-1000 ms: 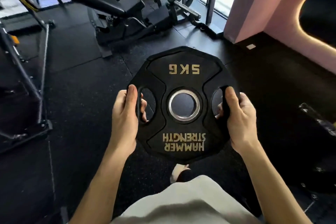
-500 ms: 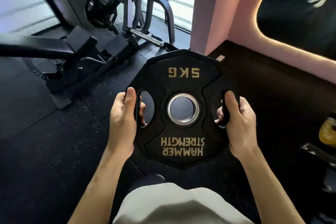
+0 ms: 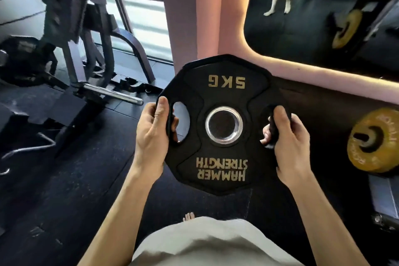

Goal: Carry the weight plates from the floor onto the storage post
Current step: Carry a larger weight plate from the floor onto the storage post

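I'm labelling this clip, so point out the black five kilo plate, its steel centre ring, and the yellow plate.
black plate (image 3: 226,81), head view, face by the 5KG lettering
steel ring (image 3: 210,134), head view, lower left rim
yellow plate (image 3: 386,134), head view, flat face

Gym machine (image 3: 82,54) left — mirror (image 3: 323,17) on pink wall (image 3: 207,17).

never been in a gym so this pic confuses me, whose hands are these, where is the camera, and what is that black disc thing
There is no machine here. The camera is worn on a person's head and looks forward and down, so the two bare arms are the wearer's own. The left hand and the right hand each grip through a handle hole of a black weight plate, marked 5 KG, held up flat in front of the body. The steel ring in its middle is the hole that slides onto a post. At the right edge, yellow plates already sit on a peg. To the left stands a weight machine on the black rubber floor.
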Action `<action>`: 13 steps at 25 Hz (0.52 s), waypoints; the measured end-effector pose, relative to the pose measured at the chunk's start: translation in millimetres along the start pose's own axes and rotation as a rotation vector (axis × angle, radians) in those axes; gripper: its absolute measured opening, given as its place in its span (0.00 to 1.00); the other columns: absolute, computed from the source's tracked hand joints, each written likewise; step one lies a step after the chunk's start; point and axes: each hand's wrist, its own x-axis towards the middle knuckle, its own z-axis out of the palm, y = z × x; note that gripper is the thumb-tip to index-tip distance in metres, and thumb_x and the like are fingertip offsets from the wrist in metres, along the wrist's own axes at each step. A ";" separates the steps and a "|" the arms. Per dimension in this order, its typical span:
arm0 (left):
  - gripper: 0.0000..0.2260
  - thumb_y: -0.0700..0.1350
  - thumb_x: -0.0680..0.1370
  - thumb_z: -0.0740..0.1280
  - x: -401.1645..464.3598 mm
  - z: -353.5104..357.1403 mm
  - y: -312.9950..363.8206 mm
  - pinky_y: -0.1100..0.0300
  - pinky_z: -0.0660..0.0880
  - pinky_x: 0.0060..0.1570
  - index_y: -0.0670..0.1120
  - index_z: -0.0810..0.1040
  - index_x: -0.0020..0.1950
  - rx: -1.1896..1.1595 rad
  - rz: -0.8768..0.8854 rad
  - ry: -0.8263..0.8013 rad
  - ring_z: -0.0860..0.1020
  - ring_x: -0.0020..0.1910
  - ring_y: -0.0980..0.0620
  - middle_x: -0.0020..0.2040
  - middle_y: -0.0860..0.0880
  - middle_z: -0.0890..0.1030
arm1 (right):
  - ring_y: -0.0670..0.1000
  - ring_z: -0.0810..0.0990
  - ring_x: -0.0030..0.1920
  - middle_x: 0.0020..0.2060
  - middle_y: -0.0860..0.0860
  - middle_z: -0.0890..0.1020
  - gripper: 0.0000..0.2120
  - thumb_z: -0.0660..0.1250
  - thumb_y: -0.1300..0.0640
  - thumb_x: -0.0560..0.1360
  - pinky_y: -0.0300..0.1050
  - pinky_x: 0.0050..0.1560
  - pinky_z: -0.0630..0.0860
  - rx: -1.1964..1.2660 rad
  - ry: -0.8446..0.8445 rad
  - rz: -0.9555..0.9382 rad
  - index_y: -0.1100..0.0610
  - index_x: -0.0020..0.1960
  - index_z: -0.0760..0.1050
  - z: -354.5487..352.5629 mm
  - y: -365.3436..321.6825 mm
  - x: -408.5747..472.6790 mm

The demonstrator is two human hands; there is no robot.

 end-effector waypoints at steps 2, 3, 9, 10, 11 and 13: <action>0.17 0.61 0.77 0.62 63.7 15.5 2.6 0.61 0.70 0.29 0.46 0.71 0.44 -0.004 -0.014 -0.066 0.70 0.29 0.55 0.33 0.50 0.73 | 0.47 0.73 0.31 0.32 0.53 0.73 0.16 0.64 0.43 0.77 0.37 0.29 0.73 -0.024 0.088 -0.003 0.56 0.43 0.73 20.4 -7.7 44.6; 0.17 0.61 0.78 0.62 93.9 27.0 3.1 0.60 0.70 0.30 0.46 0.71 0.44 -0.002 -0.016 -0.107 0.70 0.30 0.55 0.34 0.49 0.73 | 0.47 0.73 0.32 0.33 0.52 0.74 0.16 0.64 0.43 0.77 0.37 0.29 0.73 -0.037 0.131 -0.013 0.55 0.43 0.73 28.0 -11.4 68.7; 0.17 0.58 0.79 0.62 252.8 114.4 -12.5 0.58 0.69 0.32 0.44 0.71 0.47 -0.043 -0.003 -0.259 0.68 0.32 0.51 0.36 0.43 0.69 | 0.48 0.75 0.35 0.35 0.51 0.76 0.14 0.64 0.42 0.78 0.40 0.32 0.74 -0.028 0.280 -0.062 0.51 0.41 0.75 44.4 -16.0 216.4; 0.18 0.59 0.78 0.62 279.3 134.1 -16.5 0.56 0.68 0.33 0.43 0.71 0.47 -0.054 0.004 -0.282 0.68 0.33 0.49 0.37 0.43 0.69 | 0.47 0.75 0.35 0.35 0.51 0.76 0.14 0.64 0.42 0.77 0.40 0.32 0.74 -0.017 0.290 -0.070 0.51 0.41 0.75 43.1 -16.6 246.5; 0.20 0.59 0.78 0.62 305.5 155.1 -21.0 0.55 0.68 0.33 0.41 0.71 0.48 -0.056 0.013 -0.299 0.67 0.34 0.49 0.39 0.43 0.69 | 0.47 0.75 0.35 0.35 0.51 0.77 0.14 0.65 0.41 0.77 0.41 0.33 0.74 -0.008 0.290 -0.078 0.51 0.41 0.75 40.9 -17.2 277.8; 0.23 0.59 0.79 0.63 347.2 191.5 -24.6 0.56 0.68 0.32 0.37 0.70 0.50 -0.057 -0.008 -0.299 0.67 0.34 0.48 0.39 0.43 0.68 | 0.47 0.74 0.34 0.34 0.50 0.77 0.15 0.66 0.39 0.73 0.42 0.35 0.73 0.012 0.305 -0.069 0.51 0.41 0.75 38.5 -22.8 326.3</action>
